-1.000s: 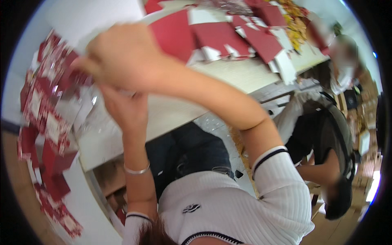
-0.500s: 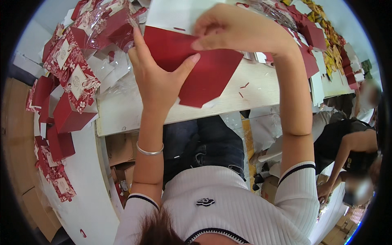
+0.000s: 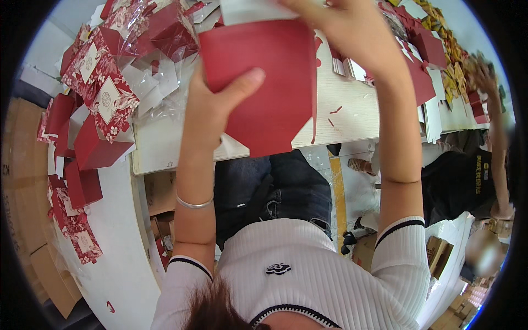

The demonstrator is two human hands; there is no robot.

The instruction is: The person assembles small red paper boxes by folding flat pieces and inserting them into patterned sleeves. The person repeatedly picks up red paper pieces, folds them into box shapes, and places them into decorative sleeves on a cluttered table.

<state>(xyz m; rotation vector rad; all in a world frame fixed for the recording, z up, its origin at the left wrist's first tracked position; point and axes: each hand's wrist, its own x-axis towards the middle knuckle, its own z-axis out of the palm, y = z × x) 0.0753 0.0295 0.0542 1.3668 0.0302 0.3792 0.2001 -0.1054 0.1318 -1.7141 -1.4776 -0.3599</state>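
A red cardboard box piece (image 3: 280,88) with angled flaps at its near end stands raised over the table. My left hand (image 3: 217,104) is closed on its left side, the thumb pressed on the red face and the other fingers hidden behind. At the far right corner of the piece is my right hand (image 3: 346,33). It is smeared by motion and its fingertips run to the picture's upper edge, so whether it grips anything does not show. A white panel (image 3: 253,10) shows just beyond the red piece.
Red boxes (image 3: 99,146) and flower-patterned box pieces (image 3: 110,104) lie at the left with clear plastic wrap (image 3: 129,41). Stacked card pieces (image 3: 346,69) and yellow packaging (image 3: 454,77) are at the right. Red scraps (image 3: 334,114) lie on the white table (image 3: 352,129). A co-worker (image 3: 456,181) is at the right.
The red piece has turned more upright and its near end has come slightly toward me. My right hand has moved farther away and right, from above the piece to its far corner.
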